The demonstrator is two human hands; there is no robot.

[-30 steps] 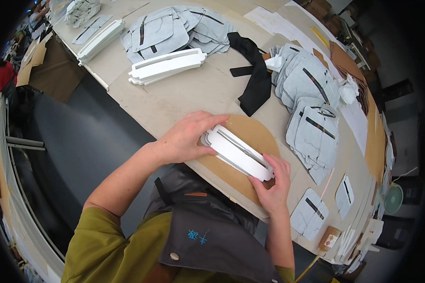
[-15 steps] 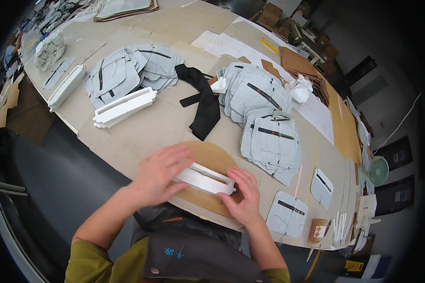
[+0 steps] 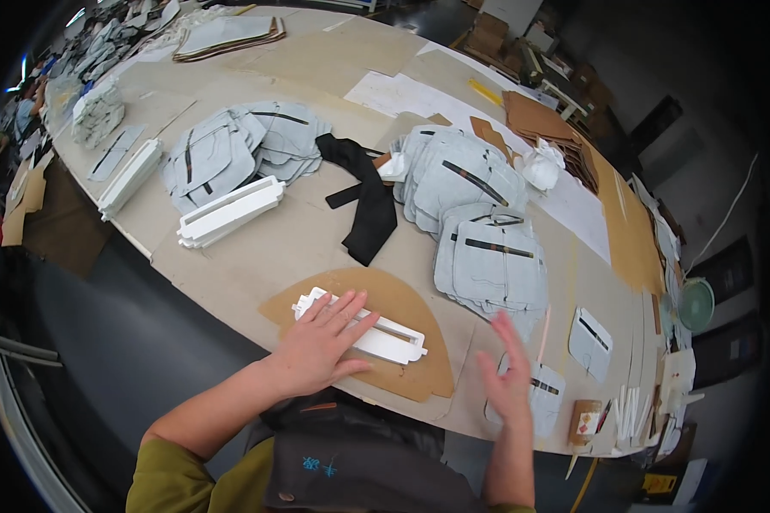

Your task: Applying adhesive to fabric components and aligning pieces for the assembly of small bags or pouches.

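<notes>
A long white slotted frame [image 3: 393, 344] lies on a brown rounded board [image 3: 432, 376] at the table's front edge. My left hand [image 3: 323, 340] rests flat across the frame's left half, its fingers stretched out and covering part of the slot. Off to the right, my right hand [image 3: 510, 380] is raised with fingers apart and nothing in it. Partly behind that hand is a light grey panel with a dark strip [image 3: 546, 409]. A similar panel [image 3: 590, 344] lies farther right.
Stacks of grey panels [image 3: 492, 261] spread behind the board, with another pile [image 3: 218, 154] at the far left. Two white slotted pieces [image 3: 231, 212] [image 3: 131, 178] lie near the left edge. A black cloth strip [image 3: 364, 192] curves between the piles. A brown jar [image 3: 584, 421] stands at the right.
My right hand has let go of the frame's right end and moved right, over the grey panel. My left hand has settled flat on the frame.
</notes>
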